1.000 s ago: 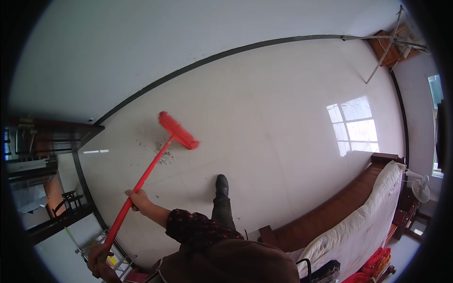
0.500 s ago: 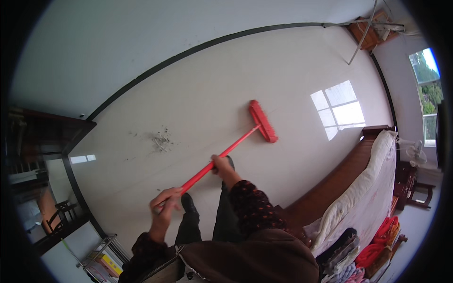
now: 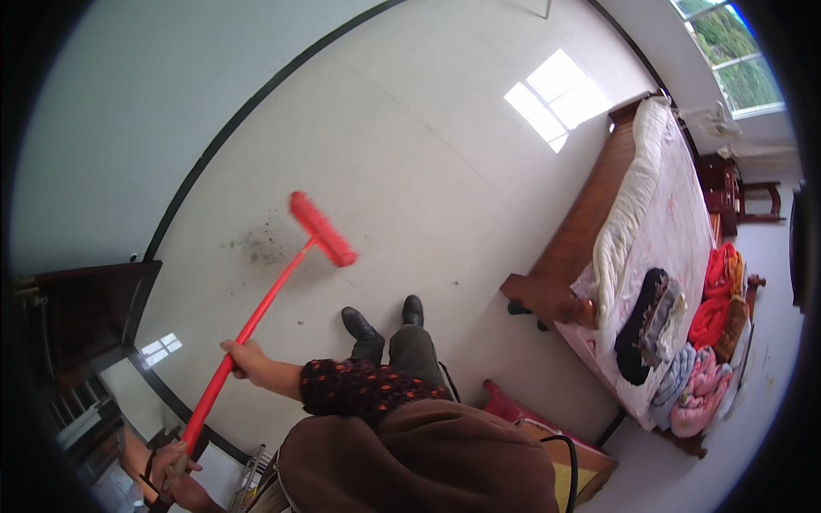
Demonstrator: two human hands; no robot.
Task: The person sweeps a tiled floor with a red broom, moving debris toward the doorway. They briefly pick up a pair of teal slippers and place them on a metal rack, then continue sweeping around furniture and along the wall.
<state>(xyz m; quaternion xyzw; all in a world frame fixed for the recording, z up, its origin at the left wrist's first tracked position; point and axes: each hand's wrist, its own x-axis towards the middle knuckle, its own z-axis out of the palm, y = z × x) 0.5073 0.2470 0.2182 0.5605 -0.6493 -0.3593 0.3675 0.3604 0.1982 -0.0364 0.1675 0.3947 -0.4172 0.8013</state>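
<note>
A red broom [image 3: 323, 232] slants across the floor, its bristled head to the right of a scattered heap of dark and pale litter [image 3: 259, 243]. My right hand [image 3: 251, 362] is closed round the red handle partway down. At the handle's upper end, low on the left, my left hand [image 3: 181, 477] grips it, some fingers partly extended. Both of my black shoes stand on the pale tiles to the right of the handle. A few small specks lie apart from the heap.
A bed [image 3: 654, 239] with a wooden frame stands to the right, with folded red blankets [image 3: 717, 295] and other bedding on it. Dark wooden furniture [image 3: 85, 312] is at the left. A white wall [image 3: 154, 103] with a dark skirting strip borders the floor. Behind me sits a cardboard box [image 3: 581, 466].
The broom head has come left, close to the litter, and both hands have shifted left and down with the handle. My view has turned, bringing more of the bed into sight.
</note>
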